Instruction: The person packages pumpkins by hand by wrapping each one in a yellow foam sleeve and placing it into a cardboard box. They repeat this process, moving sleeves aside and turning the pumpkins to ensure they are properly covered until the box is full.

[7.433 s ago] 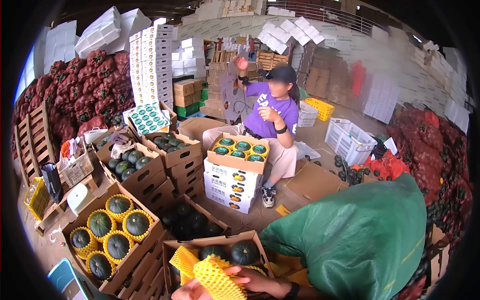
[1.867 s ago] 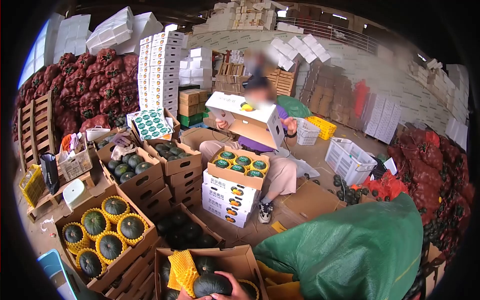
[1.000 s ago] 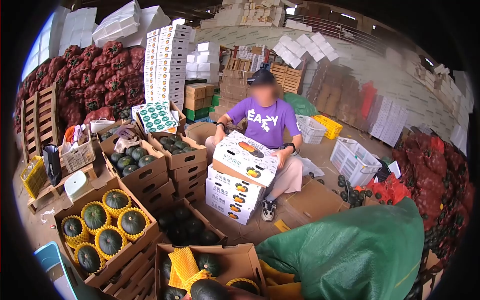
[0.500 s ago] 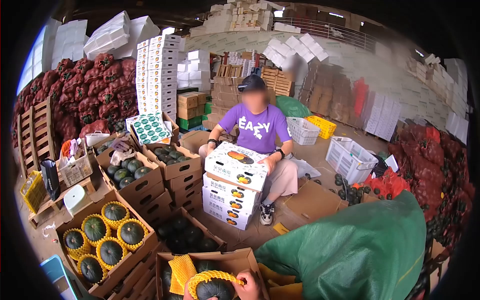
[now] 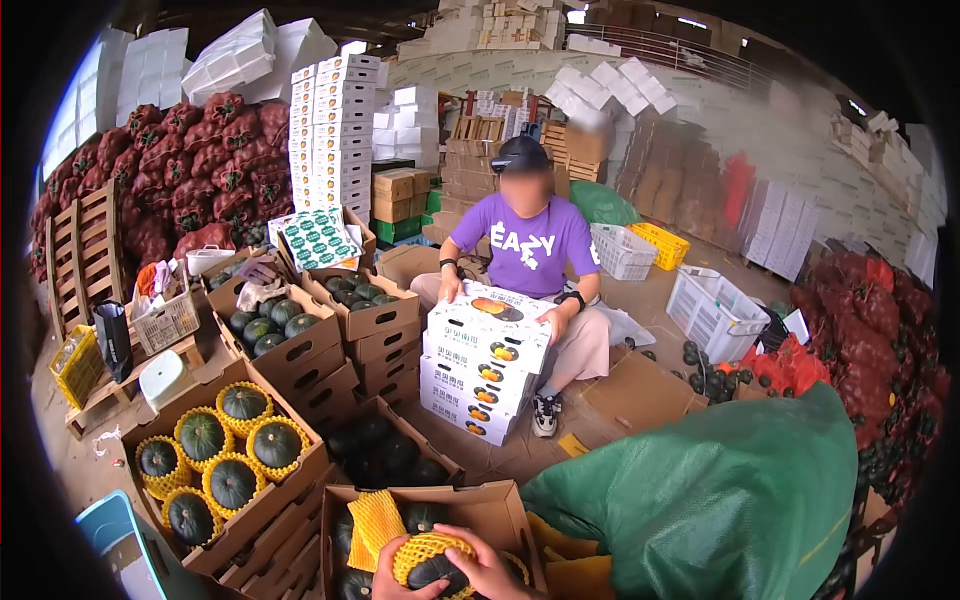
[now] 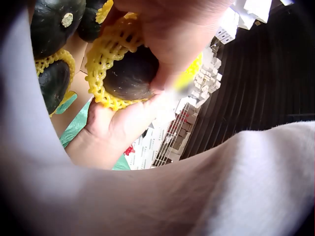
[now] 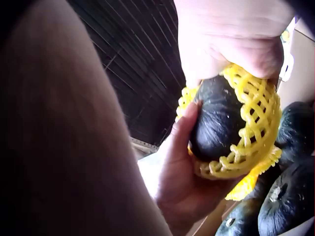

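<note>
Over the open box at the bottom of the head view, both my hands hold a dark green pumpkin (image 5: 432, 573) partly wrapped in a yellow foam net (image 5: 425, 546). My left hand (image 5: 397, 583) grips it from the left. From the right, my right hand (image 5: 490, 570) curls its fingers over the net. In the right wrist view the netting (image 7: 258, 113) covers the pumpkin's sides, while the dark skin (image 7: 216, 123) shows bare at one end. A thumb (image 7: 189, 118) presses near the net's edge. Folded yellow nets (image 5: 375, 525) lie beside the hands on the box.
A cardboard box (image 5: 310, 470) of netted pumpkins stands at left. Boxes of bare pumpkins (image 5: 265, 325) are stacked behind it. A green sack (image 5: 700, 490) bulges at right. Across from me, a seated person (image 5: 525, 240) holds the lid of a white carton (image 5: 490, 320).
Earlier my hands held the yellow net alone, then a bare pumpkin. Now the net wraps that pumpkin's sides. The seated person has put a white lid over the top box of pumpkins.
</note>
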Demonstrator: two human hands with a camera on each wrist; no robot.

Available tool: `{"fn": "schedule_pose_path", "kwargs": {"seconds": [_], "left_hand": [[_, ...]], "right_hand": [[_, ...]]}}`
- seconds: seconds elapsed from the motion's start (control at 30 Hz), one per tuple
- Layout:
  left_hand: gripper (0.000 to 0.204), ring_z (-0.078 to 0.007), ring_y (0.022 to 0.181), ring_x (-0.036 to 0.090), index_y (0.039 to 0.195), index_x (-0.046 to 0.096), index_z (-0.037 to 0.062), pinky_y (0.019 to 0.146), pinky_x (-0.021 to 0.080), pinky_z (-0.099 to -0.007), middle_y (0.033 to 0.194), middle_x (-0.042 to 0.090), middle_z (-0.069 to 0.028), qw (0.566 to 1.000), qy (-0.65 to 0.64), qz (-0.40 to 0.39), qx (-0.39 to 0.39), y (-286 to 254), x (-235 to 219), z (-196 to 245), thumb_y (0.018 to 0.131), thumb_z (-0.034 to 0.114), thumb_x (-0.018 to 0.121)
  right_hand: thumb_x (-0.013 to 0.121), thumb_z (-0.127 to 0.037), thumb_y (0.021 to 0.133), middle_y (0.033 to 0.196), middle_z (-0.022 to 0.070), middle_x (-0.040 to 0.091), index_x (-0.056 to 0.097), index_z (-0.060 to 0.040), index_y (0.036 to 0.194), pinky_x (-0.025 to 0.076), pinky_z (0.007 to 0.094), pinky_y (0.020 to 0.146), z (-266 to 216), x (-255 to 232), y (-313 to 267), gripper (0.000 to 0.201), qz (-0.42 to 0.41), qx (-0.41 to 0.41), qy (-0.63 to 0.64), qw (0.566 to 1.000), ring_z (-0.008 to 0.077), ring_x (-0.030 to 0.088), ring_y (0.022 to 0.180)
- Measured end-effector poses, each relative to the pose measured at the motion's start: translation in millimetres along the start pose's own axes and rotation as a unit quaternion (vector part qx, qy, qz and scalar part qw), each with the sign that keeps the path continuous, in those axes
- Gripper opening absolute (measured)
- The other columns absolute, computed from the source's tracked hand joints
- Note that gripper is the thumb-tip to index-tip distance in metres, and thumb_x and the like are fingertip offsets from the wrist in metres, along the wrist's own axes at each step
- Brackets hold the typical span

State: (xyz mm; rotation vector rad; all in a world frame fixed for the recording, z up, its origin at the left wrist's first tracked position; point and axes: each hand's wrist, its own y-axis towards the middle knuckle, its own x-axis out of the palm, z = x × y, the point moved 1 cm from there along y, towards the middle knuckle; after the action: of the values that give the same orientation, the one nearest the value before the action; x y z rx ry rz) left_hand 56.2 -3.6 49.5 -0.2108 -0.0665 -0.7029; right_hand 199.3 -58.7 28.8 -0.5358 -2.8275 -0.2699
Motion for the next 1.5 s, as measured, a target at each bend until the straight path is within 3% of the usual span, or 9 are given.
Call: {"fn": "schedule_pose_path", "kwargs": {"seconds": [0.3,0.33,0.37,0.57,0.73,1.13,1.23,1.33,1.5], "left_hand": [[0.071,-0.0225,0.115,0.052,0.140,0.033,0.0029,0.099,0.044,-0.0351,0.128,0.051,-0.0108,0.994,-0.092,-0.051,-0.023,7.2,-22.7,-20.9,0.079,0.002,0.069],[0.074,-0.0220,0.119,0.049,0.144,0.029,0.0063,0.100,0.043,-0.0359,0.133,0.047,-0.0096,0.990,-0.118,-0.074,-0.023,14.0,-32.6,-33.5,0.081,0.003,0.068],[0.072,-0.0266,0.114,0.054,0.137,0.033,0.0073,0.098,0.044,-0.0438,0.127,0.052,-0.0123,0.988,-0.125,-0.015,0.095,20.3,-31.8,-20.1,0.077,0.020,0.072],[0.055,-0.0265,0.112,0.057,0.132,0.041,0.0061,0.097,0.047,-0.0435,0.123,0.055,-0.0119,0.955,-0.253,0.056,0.148,72.4,-53.0,80.3,0.086,0.020,0.065],[0.051,-0.0277,0.110,0.059,0.130,0.046,0.0066,0.097,0.045,-0.0484,0.120,0.060,-0.0114,0.924,-0.353,0.103,0.103,97.5,-59.4,94.6,0.089,0.031,0.063],[0.050,-0.0275,0.113,0.058,0.130,0.045,0.0049,0.101,0.044,-0.0443,0.121,0.060,-0.0130,0.903,-0.414,0.076,0.089,87.4,-66.2,83.3,0.091,0.033,0.059],[0.050,-0.0270,0.112,0.058,0.130,0.045,0.0064,0.100,0.044,-0.0438,0.122,0.059,-0.0124,0.900,-0.417,0.084,0.094,85.1,-65.5,85.9,0.090,0.032,0.061],[0.051,-0.0274,0.114,0.057,0.131,0.045,0.0080,0.102,0.043,-0.0444,0.123,0.059,-0.0121,0.902,-0.411,0.084,0.105,77.7,-61.0,93.1,0.090,0.036,0.059],[0.056,-0.0303,0.113,0.057,0.132,0.045,0.0081,0.099,0.044,-0.0469,0.126,0.057,-0.0136,0.897,-0.427,0.068,0.093,69.2,-54.2,82.2,0.090,0.043,0.057]], "right_hand": [[0.048,-0.015,0.098,0.114,0.0076,0.058,0.057,0.0026,0.116,0.042,0.0284,0.096,1.3,-4.8,1.3,0.027,0.014,0.074,0.109,0.991,0.0149,0.056,0.107],[0.046,-0.044,0.097,0.145,0.0088,0.034,0.024,-0.0123,0.148,0.034,0.0392,0.105,28.5,-33.2,12.4,0.064,-0.145,0.165,0.127,0.967,0.0221,0.034,0.133],[0.048,-0.040,0.097,0.143,0.0095,0.037,0.027,-0.0066,0.146,0.031,0.0372,0.107,2.8,-34.7,20.0,0.063,-0.109,0.158,0.062,0.980,0.0215,0.037,0.132],[0.073,-0.030,0.079,0.150,0.0143,0.015,0.019,-0.0142,0.148,0.035,0.0502,0.102,-84.7,-62.8,135.1,0.089,0.018,-0.184,-0.237,0.954,0.0317,0.029,0.134],[0.080,-0.014,0.070,0.144,0.0166,0.021,0.022,-0.0127,0.147,0.040,0.0460,0.101,-87.2,-119.0,226.9,0.096,0.138,-0.269,-0.301,0.904,0.0315,0.035,0.128],[0.079,-0.012,0.070,0.137,0.0169,0.028,0.026,-0.0136,0.145,0.045,0.0404,0.098,-101.5,-138.5,232.8,0.092,0.157,-0.323,-0.336,0.870,0.0330,0.038,0.124],[0.075,-0.007,0.075,0.139,0.0172,0.022,0.024,-0.0149,0.146,0.049,0.0375,0.092,-108.7,-111.2,218.8,0.088,0.101,-0.270,-0.186,0.939,0.0323,0.044,0.117],[0.061,-0.013,0.089,0.115,0.0101,0.051,0.043,-0.0041,0.128,0.046,0.0281,0.085,-161.1,-32.2,147.9,0.044,0.016,-0.234,-0.044,0.971,0.0171,0.053,0.100],[0.053,-0.020,0.092,0.086,0.0102,0.055,0.055,-0.0029,0.096,0.043,0.0282,0.071,-233.5,56.1,12.4,0.018,-0.370,-0.258,0.198,0.870,0.0172,0.054,0.078]]}}
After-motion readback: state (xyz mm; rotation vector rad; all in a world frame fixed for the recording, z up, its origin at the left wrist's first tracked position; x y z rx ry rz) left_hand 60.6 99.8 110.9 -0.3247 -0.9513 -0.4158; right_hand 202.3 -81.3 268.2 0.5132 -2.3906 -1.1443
